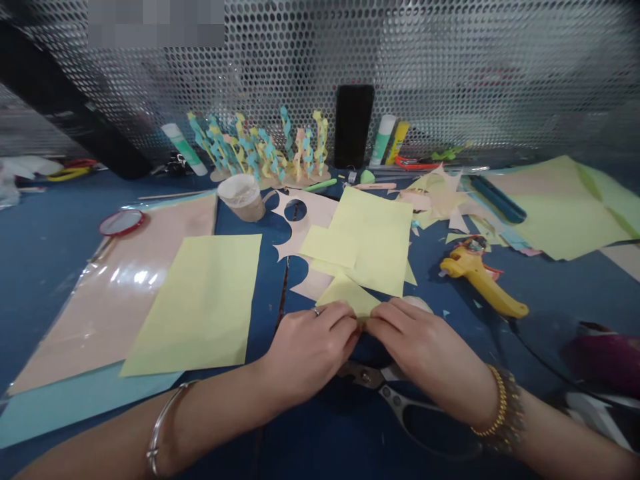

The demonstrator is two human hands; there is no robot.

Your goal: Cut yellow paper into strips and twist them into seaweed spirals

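Note:
Both hands meet at the middle front, closed on a small yellow paper piece (347, 294). My left hand (314, 347) pinches its near edge from the left, and my right hand (417, 343) pinches it from the right, with the fingertips nearly touching. The paper's lower edge is hidden by the fingers. Scissors (371, 377) lie on the blue table under and in front of my hands. Beyond the held piece are a smaller yellow rectangle (329, 246), a larger yellow sheet (377, 233) and pink paper (313, 283) with round cutouts.
A yellow glue gun (483, 280) lies at the right, its cord trailing nearer. Yellow sheet (200, 307) and wrapped pink paper (75, 340) cover the left. A paper cup (243, 199), twisted paper strips (267, 150) and a phone (354, 127) stand at the back.

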